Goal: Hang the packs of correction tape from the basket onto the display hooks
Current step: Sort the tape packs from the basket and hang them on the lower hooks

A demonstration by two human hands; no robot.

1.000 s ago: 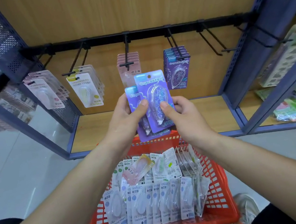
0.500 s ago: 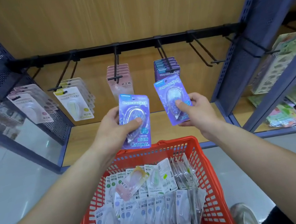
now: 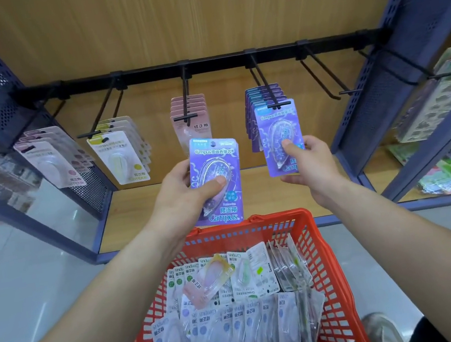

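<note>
My left hand (image 3: 184,194) grips a purple pack of correction tape (image 3: 215,172) upright in front of the shelf, thumb across its blister. My right hand (image 3: 310,168) pinches a second purple pack (image 3: 278,130) by its lower part and holds its top at the tip of the purple hook (image 3: 265,83), in front of several matching purple packs (image 3: 253,119) hanging there. Whether its hole is over the hook tip I cannot tell. The red basket (image 3: 326,258) below my arms holds several white and pink packs (image 3: 235,324).
A black rail (image 3: 214,62) carries hooks with pale pink packs (image 3: 50,163), yellow packs (image 3: 121,157) and pink packs (image 3: 189,111). A bare hook (image 3: 321,77) hangs at the right. Blue perforated uprights (image 3: 414,34) flank the bay. Printed goods (image 3: 447,96) fill the right shelf.
My two hands have separated the packs. The right hand has carried its pack up and right to the purple hook, while the left stays lower with the other.
</note>
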